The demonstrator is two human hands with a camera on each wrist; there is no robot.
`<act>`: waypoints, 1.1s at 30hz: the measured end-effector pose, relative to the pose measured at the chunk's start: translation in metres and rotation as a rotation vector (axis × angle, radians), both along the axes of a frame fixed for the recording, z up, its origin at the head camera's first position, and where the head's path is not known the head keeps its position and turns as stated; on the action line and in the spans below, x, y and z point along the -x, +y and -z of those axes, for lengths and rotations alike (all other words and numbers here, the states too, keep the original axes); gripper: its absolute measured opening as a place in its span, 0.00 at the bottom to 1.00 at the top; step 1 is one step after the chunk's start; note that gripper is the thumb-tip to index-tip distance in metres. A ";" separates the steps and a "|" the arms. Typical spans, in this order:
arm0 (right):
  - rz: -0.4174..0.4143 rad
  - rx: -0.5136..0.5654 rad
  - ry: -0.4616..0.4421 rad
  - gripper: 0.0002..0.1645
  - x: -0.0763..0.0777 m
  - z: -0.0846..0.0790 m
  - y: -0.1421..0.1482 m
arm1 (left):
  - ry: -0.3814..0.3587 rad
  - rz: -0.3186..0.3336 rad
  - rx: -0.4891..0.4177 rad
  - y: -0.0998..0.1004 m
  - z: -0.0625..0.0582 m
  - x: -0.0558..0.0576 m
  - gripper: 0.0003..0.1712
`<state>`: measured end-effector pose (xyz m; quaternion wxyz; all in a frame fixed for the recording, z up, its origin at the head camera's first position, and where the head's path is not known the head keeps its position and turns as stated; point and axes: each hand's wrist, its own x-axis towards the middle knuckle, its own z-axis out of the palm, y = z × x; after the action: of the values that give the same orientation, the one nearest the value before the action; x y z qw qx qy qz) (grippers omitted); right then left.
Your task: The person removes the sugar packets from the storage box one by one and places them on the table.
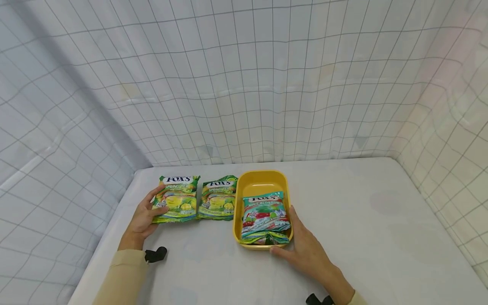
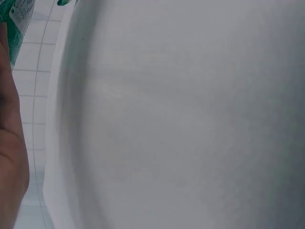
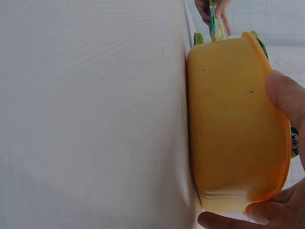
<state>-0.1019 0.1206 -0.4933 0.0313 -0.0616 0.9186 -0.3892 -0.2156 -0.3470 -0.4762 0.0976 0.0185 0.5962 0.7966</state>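
My left hand [image 1: 142, 217] pinches the left edge of a green Fox's Spring Tea candy bag [image 1: 178, 199], thumb on its front. A corner of that bag [image 2: 18, 26] shows in the left wrist view. To its right lies a second Spring Tea candy bag [image 1: 218, 199], close against a yellow plastic tub [image 1: 262, 176]. Around the tub's near right corner my right hand [image 1: 309, 250] grips the rim and wall; in the right wrist view its thumb and fingers lie on the tub's wall [image 3: 228, 129]. Inside, a teal Mint Blossom candy bag [image 1: 265, 214] rests over a green candy bag [image 1: 264, 238].
All this sits on a table with a white cover [image 1: 213, 271]. Grid-patterned white curtains [image 1: 267, 93] hang behind and at both sides. A black wrist-worn device [image 1: 156, 255] juts out beside the left sleeve [image 1: 123, 275], another near the right wrist [image 1: 319, 299].
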 end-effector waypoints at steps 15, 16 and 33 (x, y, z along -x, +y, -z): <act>-0.011 0.020 0.004 0.77 0.001 0.001 0.002 | -0.025 0.025 0.054 -0.012 0.009 0.011 0.47; -0.012 0.021 0.005 0.77 0.000 0.001 0.002 | -0.029 0.025 0.068 -0.012 0.009 0.012 0.47; -0.008 0.004 -0.005 0.77 0.000 0.000 0.001 | -0.043 0.063 0.206 -0.011 0.015 0.022 0.45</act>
<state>-0.1017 0.1219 -0.4932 0.0348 -0.0643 0.9175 -0.3911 -0.2375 -0.3582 -0.4914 0.1366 0.0101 0.6720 0.7278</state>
